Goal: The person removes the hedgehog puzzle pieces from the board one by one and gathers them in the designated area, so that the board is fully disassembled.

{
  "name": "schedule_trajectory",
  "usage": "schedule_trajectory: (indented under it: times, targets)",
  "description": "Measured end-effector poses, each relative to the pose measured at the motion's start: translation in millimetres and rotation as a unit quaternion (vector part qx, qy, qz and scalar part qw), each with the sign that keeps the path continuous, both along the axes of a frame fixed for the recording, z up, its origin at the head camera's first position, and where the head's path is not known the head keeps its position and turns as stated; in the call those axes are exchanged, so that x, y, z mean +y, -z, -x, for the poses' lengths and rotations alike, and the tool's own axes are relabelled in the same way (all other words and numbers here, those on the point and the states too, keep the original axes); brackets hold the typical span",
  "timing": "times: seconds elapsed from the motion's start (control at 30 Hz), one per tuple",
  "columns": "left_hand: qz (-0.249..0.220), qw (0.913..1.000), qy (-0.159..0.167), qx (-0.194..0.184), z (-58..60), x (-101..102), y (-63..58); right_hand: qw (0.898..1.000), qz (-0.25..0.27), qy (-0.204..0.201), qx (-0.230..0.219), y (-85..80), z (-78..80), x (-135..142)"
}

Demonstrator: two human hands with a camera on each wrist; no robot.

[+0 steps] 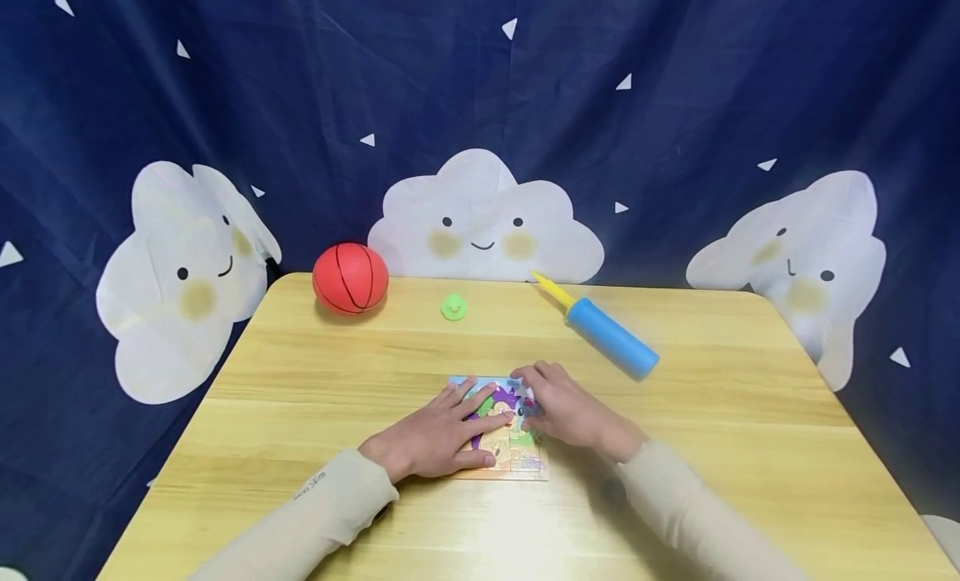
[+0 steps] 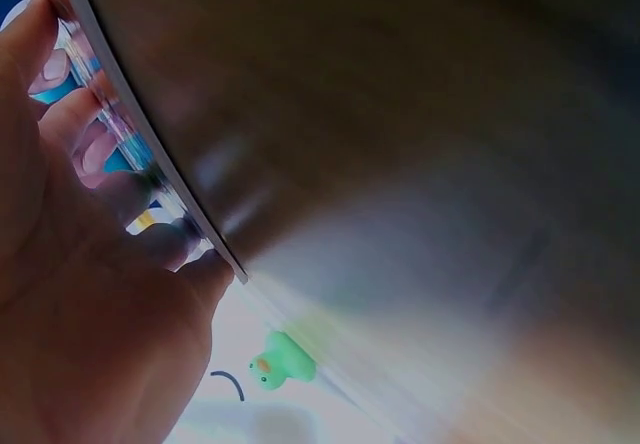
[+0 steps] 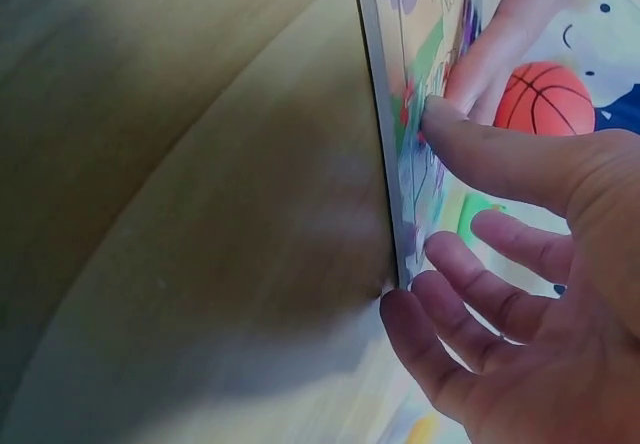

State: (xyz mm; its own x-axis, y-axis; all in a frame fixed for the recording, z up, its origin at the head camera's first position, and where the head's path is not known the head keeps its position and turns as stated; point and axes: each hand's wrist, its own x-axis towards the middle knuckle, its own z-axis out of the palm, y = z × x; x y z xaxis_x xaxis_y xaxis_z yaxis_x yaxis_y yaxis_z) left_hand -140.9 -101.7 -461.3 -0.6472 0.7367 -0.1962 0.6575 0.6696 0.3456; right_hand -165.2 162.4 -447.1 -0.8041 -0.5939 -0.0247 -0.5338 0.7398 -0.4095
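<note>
A colourful jigsaw puzzle (image 1: pixel 527 462) in a thin tray lies flat on the wooden table. My left hand (image 1: pixel 438 435) rests palm-down across its left part with the fingers spread straight. Over the puzzle's right side is my right hand (image 1: pixel 564 408), fingers loosely bent. In the right wrist view its thumb (image 3: pixel 470 149) touches the puzzle face, while the other fingertips lie by the tray's edge (image 3: pixel 385 154). No loose piece shows in either hand. Parts of the picture are hidden under both hands.
At the back left stands a red ball (image 1: pixel 350 278) with black lines. A small green rubber duck (image 1: pixel 453 307) sits to its right. A blue hand pump (image 1: pixel 611 337) with a yellow nozzle lies further right. Behind the table (image 1: pixel 300 381) hangs a dark blue cloud-print curtain (image 1: pixel 480 81).
</note>
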Motion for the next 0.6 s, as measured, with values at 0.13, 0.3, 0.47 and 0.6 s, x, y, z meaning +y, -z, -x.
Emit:
schedule_trajectory:
  times: [0.13, 0.3, 0.47, 0.6]
  targets:
    - [0.000, 1.0000, -0.001, -0.005, 0.1, 0.0, -0.2, 1.000, -0.002, -0.002, -0.009, 0.8, 3.4, 0.5]
    - [0.002, 1.0000, 0.001, -0.005, 0.2, 0.2, 0.4, 1.000, 0.001, 0.015, -0.025, 0.5, 4.2, 0.7]
    - [0.002, 1.0000, 0.001, -0.003, 0.5, -0.1, 0.8, 0.999, 0.033, 0.024, -0.030, 2.6, 2.3, 2.5]
    - [0.001, 1.0000, 0.001, -0.004, 0.4, -0.3, 0.7, 0.997, 0.070, 0.018, -0.020, 6.1, 0.6, 5.2]
